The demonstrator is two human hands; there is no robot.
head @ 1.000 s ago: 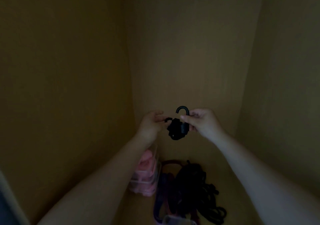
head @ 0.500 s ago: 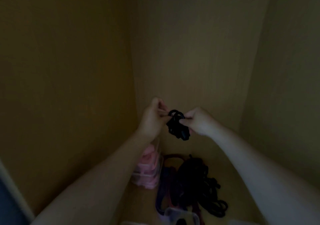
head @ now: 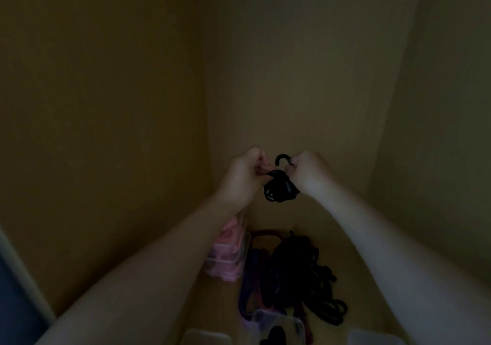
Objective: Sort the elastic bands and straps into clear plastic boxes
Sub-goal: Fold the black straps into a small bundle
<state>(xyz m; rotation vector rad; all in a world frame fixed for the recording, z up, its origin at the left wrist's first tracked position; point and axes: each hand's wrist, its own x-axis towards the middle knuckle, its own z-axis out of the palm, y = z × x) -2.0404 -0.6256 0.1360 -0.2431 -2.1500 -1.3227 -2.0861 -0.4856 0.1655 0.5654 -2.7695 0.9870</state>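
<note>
Head view, pretty dim in here, but the main thing is a small black bundle of elastic cord (head: pixel 280 189), held up in the air between both hands about mid-frame, in front of the back panel (head: pixel 305 79). A black hook (head: pixel 283 157) pokes out of the top of it and curls over to the left, right next to the knuckles of the right hand (head: pixel 308 170). That hand's grip is curled round the right side of the bundle, near the base of the hook. The left hand (head: pixel 244 174) has its grip pinched onto the top left edge of the cord. A few loops dangle below both hands.

Down below, well apart from the bundle, a heap of black straps (head: pixel 300 270) lies on the floor of the nook (head: pixel 220 299), with a purple strap (head: pixel 247 286) looped along its left side. Just left of that is a box of pink stuff (head: pixel 225 254), close to the left panel (head: pixel 106 132) and partly hidden behind the left forearm.

At the very bottom edge there's a clear plastic box (head: pixel 276 323) with something dark in it, too blurry to say what. Pale flat shapes sit on either side of it, one left (head: pixel 206 338) and one right (head: pixel 372 338), and I can't tell what they are either.
</note>
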